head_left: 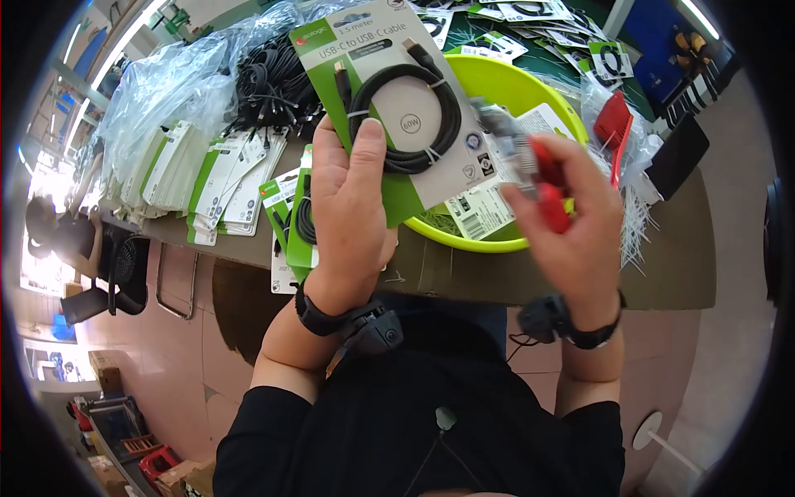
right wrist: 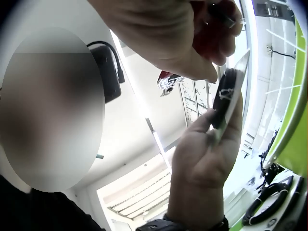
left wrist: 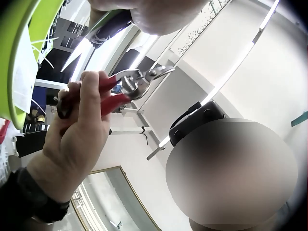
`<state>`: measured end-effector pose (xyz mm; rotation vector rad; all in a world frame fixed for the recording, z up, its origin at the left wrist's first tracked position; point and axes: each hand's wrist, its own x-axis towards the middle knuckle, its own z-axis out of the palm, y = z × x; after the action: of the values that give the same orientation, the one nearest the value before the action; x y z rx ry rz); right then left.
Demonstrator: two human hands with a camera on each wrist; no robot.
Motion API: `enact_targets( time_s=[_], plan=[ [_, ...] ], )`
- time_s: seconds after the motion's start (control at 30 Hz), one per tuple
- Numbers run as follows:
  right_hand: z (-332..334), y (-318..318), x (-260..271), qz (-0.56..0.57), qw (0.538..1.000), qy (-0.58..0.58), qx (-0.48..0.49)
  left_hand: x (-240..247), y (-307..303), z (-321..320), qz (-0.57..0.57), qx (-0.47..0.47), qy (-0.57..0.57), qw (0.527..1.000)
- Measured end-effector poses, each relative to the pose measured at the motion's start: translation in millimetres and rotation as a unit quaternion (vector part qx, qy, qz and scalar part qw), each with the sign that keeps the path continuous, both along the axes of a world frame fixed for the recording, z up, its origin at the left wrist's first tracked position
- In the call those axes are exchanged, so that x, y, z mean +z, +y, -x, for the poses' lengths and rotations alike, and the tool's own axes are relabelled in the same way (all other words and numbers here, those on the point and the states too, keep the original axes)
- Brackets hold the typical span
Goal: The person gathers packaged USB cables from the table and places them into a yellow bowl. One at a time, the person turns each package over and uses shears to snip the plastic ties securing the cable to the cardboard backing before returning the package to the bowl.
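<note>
My left hand (head_left: pixel 352 203) holds up a green and white card (head_left: pixel 447 178) labelled as a USB-C to USB-C cable, thumb across its front. A coiled black cable (head_left: pixel 454 116) is fastened to that card with pale ties. In my right hand (head_left: pixel 584 228) are small cutters with red handles (left wrist: pixel 114 102), gripped to the right of the card. Their metal jaws point upward beside the card in the head view, blurred there, and stand apart from it in the left wrist view. Edge-on in the right wrist view, the coil (right wrist: pixel 223 96) stands out from the card.
Behind the hands stands a lime-green tub (head_left: pixel 476 246) with packaged cables inside. Left of it lie stacked cards (head_left: pixel 170 170), loose black cables (head_left: pixel 273 87) and a clear plastic bag (head_left: pixel 178 79). White tie strips (head_left: pixel 636 232) and a red plastic object (head_left: pixel 614 120) are on the right.
</note>
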<state>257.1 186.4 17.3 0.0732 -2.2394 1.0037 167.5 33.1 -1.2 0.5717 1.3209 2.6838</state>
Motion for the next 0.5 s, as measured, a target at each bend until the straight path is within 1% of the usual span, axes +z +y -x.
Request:
enact_targets(
  time_s=[0.03,0.1,0.13,0.23,0.3,0.43,0.5],
  plan=[
    [4,-6,-2,-0.001,1.0,0.001,-0.007,-2,4,-3,-0.001,-0.007,0.001,1.0],
    [10,-15,-9,-0.048,0.997,0.051,0.013,-8,8,-11,0.02,0.003,0.019,1.0],
    [12,-17,-13,-0.049,0.997,0.051,0.012,-11,9,-13,0.03,0.01,0.028,0.999],
    [18,-22,-23,-0.168,0.977,0.119,-0.047,-24,10,-12,0.033,0.001,0.033,0.999],
    [22,-24,-28,-0.16,0.979,0.118,-0.049,-27,11,-12,0.033,0.0,0.037,0.999],
    [25,-28,-26,-0.125,0.984,0.111,-0.064,-17,9,-13,-0.009,0.015,0.008,1.0],
    [23,-32,-22,-0.086,0.989,0.104,-0.067,-17,-12,-1,0.105,0.14,0.074,0.982]
  ],
)
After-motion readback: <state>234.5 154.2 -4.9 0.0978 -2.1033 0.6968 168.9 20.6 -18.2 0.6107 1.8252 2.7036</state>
